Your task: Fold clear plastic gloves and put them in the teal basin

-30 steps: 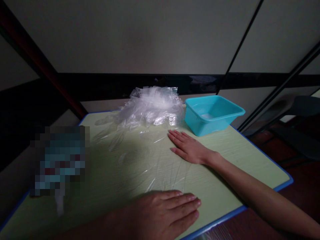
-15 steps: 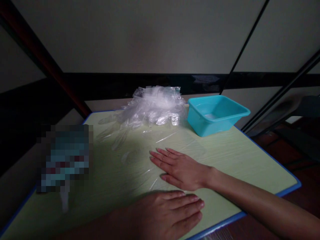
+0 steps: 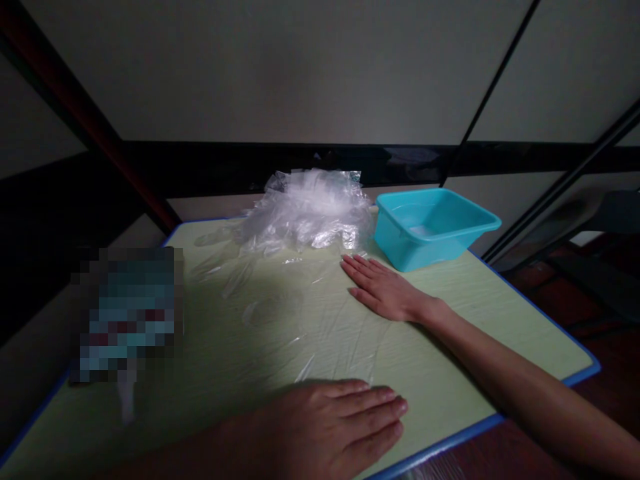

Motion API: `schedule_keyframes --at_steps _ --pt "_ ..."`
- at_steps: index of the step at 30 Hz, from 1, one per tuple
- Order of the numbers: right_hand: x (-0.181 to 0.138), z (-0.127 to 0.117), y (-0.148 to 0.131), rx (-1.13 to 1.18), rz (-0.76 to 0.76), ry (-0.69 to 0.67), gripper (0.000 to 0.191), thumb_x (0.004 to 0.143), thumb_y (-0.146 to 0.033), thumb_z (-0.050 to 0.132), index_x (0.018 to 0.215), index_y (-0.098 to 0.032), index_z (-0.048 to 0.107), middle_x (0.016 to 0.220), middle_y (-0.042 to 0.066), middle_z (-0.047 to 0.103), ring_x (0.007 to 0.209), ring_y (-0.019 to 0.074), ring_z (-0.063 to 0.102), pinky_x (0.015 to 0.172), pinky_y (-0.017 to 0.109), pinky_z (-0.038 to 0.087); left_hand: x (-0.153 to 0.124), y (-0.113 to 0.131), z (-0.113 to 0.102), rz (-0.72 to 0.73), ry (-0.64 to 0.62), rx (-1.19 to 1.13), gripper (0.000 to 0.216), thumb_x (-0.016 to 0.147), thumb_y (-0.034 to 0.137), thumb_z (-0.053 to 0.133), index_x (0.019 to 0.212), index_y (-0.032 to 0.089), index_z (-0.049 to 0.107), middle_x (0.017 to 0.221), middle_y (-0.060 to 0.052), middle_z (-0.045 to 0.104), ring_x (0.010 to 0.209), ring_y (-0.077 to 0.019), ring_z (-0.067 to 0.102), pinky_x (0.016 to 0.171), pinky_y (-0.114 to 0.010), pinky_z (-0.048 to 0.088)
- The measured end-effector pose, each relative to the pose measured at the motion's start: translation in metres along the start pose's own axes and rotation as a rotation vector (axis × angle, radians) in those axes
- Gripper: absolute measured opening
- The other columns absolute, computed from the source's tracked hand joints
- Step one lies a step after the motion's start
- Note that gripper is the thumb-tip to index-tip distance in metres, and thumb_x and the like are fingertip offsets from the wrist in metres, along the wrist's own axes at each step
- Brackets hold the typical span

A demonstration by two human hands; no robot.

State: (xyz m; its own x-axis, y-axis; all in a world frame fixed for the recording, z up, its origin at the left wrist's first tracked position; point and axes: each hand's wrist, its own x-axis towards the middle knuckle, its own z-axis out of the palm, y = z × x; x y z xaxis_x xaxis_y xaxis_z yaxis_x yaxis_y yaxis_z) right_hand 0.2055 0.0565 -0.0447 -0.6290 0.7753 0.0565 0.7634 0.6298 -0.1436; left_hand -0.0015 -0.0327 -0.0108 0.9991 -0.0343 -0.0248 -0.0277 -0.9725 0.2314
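A thin clear plastic sheet lies spread over the pale green table. My left hand rests flat on the sheet's near edge, palm down, fingers stretched out to the right. Farther away, my right hand lies flat on the sheet with fingers pointing left and away, close to the teal tub. Neither hand holds anything. A heap of crumpled clear plastic sits at the table's far edge, just beyond my right hand's fingertips.
The teal tub stands at the far right corner with a little water or plastic in it. A blurred-out object lies at the left side. The table has a blue rim. Dark metal bars and a wall rise behind.
My right hand slid toward me and to the left across the sheet, then back out to the far side near the tub. My left hand stayed put.
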Motion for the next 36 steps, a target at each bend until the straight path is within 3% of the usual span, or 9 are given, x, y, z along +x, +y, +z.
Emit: schedule_keyframes --at_steps 4,9,12,24,28,32,36 --pt "-0.001 -0.008 -0.018 0.019 -0.021 0.017 0.055 0.093 -0.039 0.022 0.139 -0.009 0.019 0.145 0.012 0.013 0.133 0.0215 0.011 0.107 0.041 0.016 0.001 0.001 0.001 0.001 0.054 0.025 0.039 0.096 0.021 0.025 0.129 0.005 0.038 0.138 -0.012 0.035 0.127 -0.0205 0.031 0.104 -0.03 0.027" --pt "-0.006 -0.014 -0.061 0.093 -0.296 -0.056 0.056 0.093 -0.036 0.026 0.14 -0.009 0.015 0.146 0.01 0.011 0.134 0.0189 0.006 0.109 0.037 0.009 0.002 0.0 0.002 0.009 0.11 0.024 0.036 0.095 0.02 0.031 0.125 0.005 0.043 0.133 -0.012 0.043 0.123 -0.0194 0.038 0.102 -0.028 0.031" --pt "-0.009 -0.01 -0.072 0.139 -0.36 -0.097 0.057 0.092 -0.039 0.029 0.139 -0.009 0.017 0.146 0.01 0.014 0.134 0.0188 0.006 0.109 0.037 0.01 0.001 0.0 0.004 -0.005 0.118 0.018 0.036 0.095 0.019 0.03 0.126 0.005 0.042 0.134 -0.012 0.042 0.124 -0.019 0.036 0.102 -0.028 0.032" --pt "0.0 -0.003 -0.028 0.022 -0.132 -0.052 0.059 0.093 -0.044 0.024 0.14 -0.01 0.017 0.146 0.01 0.013 0.134 0.022 0.007 0.108 0.041 0.014 0.0 0.001 0.0 0.0 0.026 0.007 0.039 0.095 0.021 0.026 0.128 0.004 0.039 0.138 -0.012 0.036 0.127 -0.0211 0.032 0.104 -0.031 0.028" --pt "-0.001 -0.004 -0.016 -0.005 -0.038 -0.036 0.058 0.093 -0.043 0.023 0.14 -0.008 0.017 0.145 0.012 0.013 0.133 0.0232 0.009 0.108 0.042 0.014 0.0 0.001 0.0 0.002 0.064 0.014 0.039 0.095 0.022 0.027 0.129 0.005 0.038 0.138 -0.012 0.034 0.128 -0.0203 0.03 0.105 -0.031 0.025" --pt "-0.005 -0.012 -0.02 0.044 -0.135 -0.05 0.059 0.092 -0.043 0.027 0.14 -0.01 0.015 0.146 0.012 0.008 0.134 0.0219 0.005 0.108 0.042 0.009 0.002 0.001 -0.007 0.01 -0.016 0.041 0.039 0.095 0.022 0.028 0.127 0.004 0.04 0.137 -0.012 0.036 0.126 -0.0211 0.032 0.104 -0.03 0.026" --pt "-0.01 -0.019 -0.034 0.16 -0.339 -0.132 0.068 0.089 -0.046 0.037 0.14 -0.011 0.01 0.146 0.012 0.005 0.134 0.0193 0.0 0.108 0.039 0.005 0.002 0.002 -0.006 -0.009 0.017 0.027 0.037 0.095 0.019 0.027 0.127 0.005 0.041 0.137 -0.011 0.036 0.126 -0.0197 0.032 0.104 -0.03 0.027"
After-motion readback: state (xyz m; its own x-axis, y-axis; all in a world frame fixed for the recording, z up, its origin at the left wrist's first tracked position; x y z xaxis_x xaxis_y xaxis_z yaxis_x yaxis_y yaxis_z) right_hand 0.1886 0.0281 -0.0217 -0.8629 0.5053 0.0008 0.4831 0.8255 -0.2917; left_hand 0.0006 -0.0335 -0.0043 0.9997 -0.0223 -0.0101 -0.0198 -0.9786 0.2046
